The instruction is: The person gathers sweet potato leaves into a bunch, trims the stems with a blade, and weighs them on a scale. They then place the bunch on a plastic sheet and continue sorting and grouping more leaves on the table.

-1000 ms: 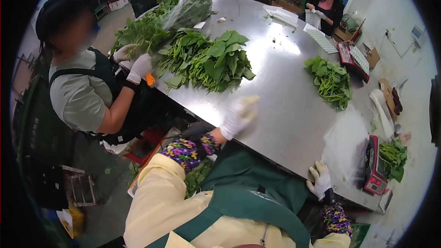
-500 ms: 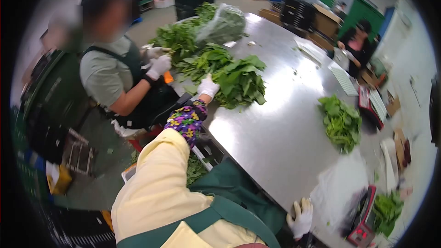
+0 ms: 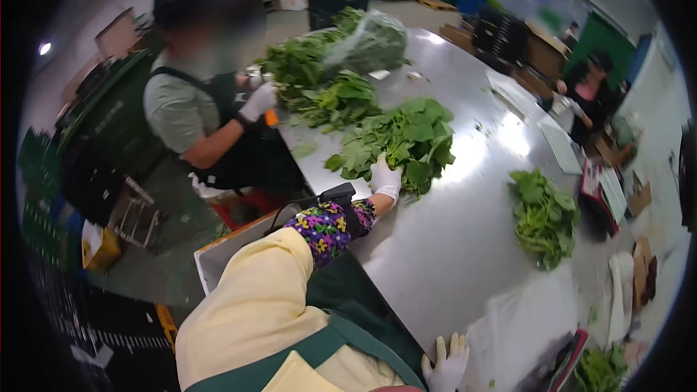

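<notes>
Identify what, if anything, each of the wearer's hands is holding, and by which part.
The left hand grips the bunch of greens at its near side; whether by stems or leaves is unclear. The right hand holds nothing.

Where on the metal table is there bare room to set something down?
The table is bare between the greens at the left hand and the separate bunch; its far left is crowded with leafy heaps and a plastic bag.

Glossy, smooth metal table (image 3: 450,254)
</notes>
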A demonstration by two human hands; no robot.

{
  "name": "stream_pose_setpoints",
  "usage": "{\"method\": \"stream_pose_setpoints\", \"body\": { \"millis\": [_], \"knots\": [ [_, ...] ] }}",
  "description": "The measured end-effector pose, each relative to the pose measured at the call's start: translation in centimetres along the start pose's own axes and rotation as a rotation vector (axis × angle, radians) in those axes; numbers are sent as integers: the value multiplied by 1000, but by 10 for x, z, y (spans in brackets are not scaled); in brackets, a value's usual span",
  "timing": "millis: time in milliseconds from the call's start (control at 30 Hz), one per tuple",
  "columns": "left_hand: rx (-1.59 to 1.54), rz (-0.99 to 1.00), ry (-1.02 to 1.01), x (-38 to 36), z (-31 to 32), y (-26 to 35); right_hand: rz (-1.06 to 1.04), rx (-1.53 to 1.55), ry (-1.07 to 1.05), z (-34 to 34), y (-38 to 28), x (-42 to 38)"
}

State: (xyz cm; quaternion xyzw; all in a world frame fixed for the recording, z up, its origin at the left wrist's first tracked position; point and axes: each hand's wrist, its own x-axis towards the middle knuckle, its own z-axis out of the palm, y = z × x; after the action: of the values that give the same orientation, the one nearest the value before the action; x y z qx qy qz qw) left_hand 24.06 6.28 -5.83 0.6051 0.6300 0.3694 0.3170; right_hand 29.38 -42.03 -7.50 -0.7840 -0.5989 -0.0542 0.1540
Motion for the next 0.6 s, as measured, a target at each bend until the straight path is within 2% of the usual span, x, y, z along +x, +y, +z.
{"method": "stream_pose_setpoints", "body": {
  "millis": [67,100,133,200,233,267,333,433,500,533,600],
  "knots": [
    [-135,58,51,-36,27,11,30,26,-6,1,-5,1],
    [-140,63,-16,-52,27,20,74,9,-17,3,-5,1],
    [-284,78,-23,-54,43,14,52,7,-24,5,-3,0],
    [-260,134,-1,-79,35,23,31,-8,-45,4,2,0],
    [-484,194,-117,-86,24,22,26,-4,-39,4,2,0],
    [-525,140,-140,-102,15,21,19,0,-31,3,1,0],
    [-360,512,-97,-117,-4,-7,27,-6,-36,3,0,0],
    [-392,595,-198,-143,-53,-30,33,2,-30,3,-2,0],
    [-138,712,-185,-139,-64,-60,24,19,-14,3,-2,0],
    [-112,809,-87,-139,-72,-64,21,22,-16,3,-2,0],
    [-41,823,-57,-139,-85,-70,18,3,-6,4,-2,-1]
  ]
}}
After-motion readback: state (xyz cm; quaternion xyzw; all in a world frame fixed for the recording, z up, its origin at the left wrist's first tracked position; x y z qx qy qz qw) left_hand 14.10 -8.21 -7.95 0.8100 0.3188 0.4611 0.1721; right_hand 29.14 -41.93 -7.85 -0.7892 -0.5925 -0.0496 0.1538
